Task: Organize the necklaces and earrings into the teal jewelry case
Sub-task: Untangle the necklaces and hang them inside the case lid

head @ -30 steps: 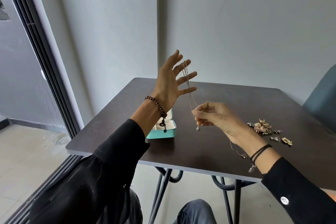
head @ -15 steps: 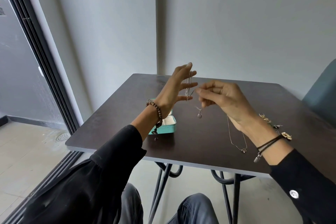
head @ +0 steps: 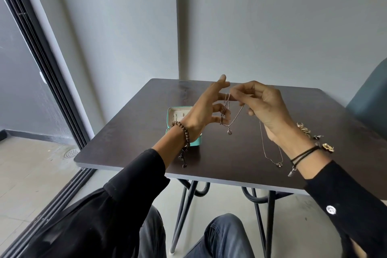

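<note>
A thin silver chain necklace (head: 234, 118) with a small oval pendant hangs in the air between both hands, above the dark square table (head: 209, 153). Its fine links loop several times over the spread, nearly straight fingers of the left hand (head: 206, 112), and the right hand (head: 265, 109) pinches the strand at fingertip and thumb. A second fine chain with a tiny knot charm (head: 272, 153) trails below the right palm. The small open teal jewelry case (head: 170, 115) sits on the table behind the left wrist.

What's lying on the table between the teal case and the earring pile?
Head view: one thin chain necklace lies on the table there. Above that stretch, the right hand pinches an oval-pendant necklace looped over the left hand.
</note>
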The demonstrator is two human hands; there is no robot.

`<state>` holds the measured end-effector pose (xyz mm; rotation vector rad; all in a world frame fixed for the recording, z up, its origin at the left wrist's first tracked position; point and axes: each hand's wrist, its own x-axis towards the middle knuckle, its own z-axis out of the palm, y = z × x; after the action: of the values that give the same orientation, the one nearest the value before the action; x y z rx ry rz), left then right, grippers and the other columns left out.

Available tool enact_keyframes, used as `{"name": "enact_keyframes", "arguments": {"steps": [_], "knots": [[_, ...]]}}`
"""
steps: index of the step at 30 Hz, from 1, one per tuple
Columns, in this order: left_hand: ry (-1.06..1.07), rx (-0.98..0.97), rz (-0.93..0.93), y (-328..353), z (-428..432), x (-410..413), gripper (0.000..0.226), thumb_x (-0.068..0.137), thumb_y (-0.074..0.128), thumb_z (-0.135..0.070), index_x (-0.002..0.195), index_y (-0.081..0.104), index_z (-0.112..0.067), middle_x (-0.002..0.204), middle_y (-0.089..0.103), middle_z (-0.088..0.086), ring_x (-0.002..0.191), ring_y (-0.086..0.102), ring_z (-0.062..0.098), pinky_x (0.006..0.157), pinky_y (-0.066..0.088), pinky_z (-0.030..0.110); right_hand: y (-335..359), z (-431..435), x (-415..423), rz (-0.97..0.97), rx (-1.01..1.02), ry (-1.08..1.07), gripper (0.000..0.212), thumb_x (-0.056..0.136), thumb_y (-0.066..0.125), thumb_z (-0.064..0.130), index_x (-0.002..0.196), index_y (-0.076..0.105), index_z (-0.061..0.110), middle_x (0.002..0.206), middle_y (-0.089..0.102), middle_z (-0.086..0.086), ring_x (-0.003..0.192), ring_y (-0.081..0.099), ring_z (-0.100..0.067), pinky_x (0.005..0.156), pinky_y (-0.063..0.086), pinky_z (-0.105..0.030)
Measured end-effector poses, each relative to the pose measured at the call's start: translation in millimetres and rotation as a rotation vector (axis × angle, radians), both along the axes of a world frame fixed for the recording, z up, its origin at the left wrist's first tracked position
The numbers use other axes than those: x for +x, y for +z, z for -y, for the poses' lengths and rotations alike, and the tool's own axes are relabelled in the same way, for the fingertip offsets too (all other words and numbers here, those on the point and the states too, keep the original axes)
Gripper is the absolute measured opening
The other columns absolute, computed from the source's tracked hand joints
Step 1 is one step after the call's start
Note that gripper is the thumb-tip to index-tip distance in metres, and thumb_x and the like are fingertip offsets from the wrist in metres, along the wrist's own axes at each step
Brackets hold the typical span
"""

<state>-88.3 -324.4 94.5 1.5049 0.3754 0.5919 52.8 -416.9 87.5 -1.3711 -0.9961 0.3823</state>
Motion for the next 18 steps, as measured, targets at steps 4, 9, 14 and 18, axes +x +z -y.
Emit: {"name": "enact_keyframes", "arguments": {"steps": [4,9,14,18], "knots": [[-0.015,-0.03,-0.014,0,1,-1,0.057,0.1,0.036,-0.06,0.134,0.051,-0.017,0.108,0.062,0.011,0.061,0.052,0.019,0.065,0.048,0.035,-4,0,0,-0.015,0.002,0.009,0.021,0.084,0.08,0.029,0.097,0.074,0.013,0.096,0.075,-0.002,0.089,0.071,-0.012,0.067,0.045,-0.024],[-0.032,-0.087,0.003,-1,1,-2,0.058,0.1,0.037,-0.059,0.136,0.049,-0.015,0.105,0.058,0.016,0.059,0.054,0.023,0.06,0.049,0.034,-7,0,-2,-0.203,0.005,0.175,0.02,0.082,0.078,0.026,0.098,0.07,0.017,0.096,0.076,-0.013,0.094,0.072,-0.022,0.084,0.053,-0.031],[-0.046,-0.099,0.005,-5,0,-5,0.058,0.101,0.035,-0.058,0.139,0.047,-0.016,0.102,0.059,0.015,0.065,0.056,0.024,0.062,0.051,0.035,-11,0,-4,-0.298,-0.049,0.238,0.043,0.078,0.079,0.023,0.113,0.065,0.002,0.092,0.073,-0.01,0.083,0.071,-0.018,0.08,0.053,-0.032],[-0.011,-0.113,0.039,-4,-5,-7,0.057,0.102,0.035,-0.056,0.137,0.049,-0.014,0.106,0.06,0.014,0.059,0.055,0.021,0.058,0.05,0.032,-12,4,-1,-0.328,-0.073,0.258,0.039,0.083,0.077,0.014,0.116,0.065,-0.002,0.083,0.071,-0.007,0.07,0.061,-0.014,0.069,0.051,-0.025]]}}
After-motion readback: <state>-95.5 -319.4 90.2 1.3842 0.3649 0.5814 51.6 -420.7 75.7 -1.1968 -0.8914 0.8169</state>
